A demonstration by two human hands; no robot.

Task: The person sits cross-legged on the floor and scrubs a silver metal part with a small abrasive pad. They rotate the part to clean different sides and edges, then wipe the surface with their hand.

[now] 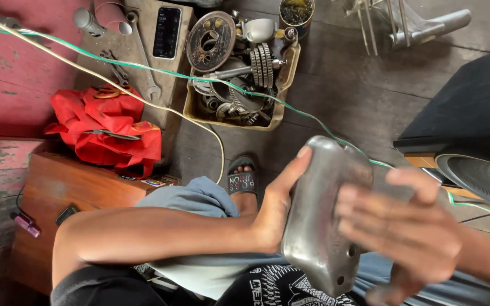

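Note:
A dull grey metal engine cover [319, 215], rounded and with small holes near its lower end, stands upright over my lap. My left hand [276, 207] presses against its left side, thumb up along the edge. My right hand [401, 232] is blurred, fingers spread, lying against the cover's right side. Whether the right hand also holds something is hidden by the blur.
A yellowish tray [283, 73] of gears, sprockets and metal parts sits on the floor ahead. A phone [167, 32] and wrenches [146, 62] lie on a board. A red cloth [106, 127] rests on a wooden box [69, 187]. Green and white cables [143, 65] cross the scene.

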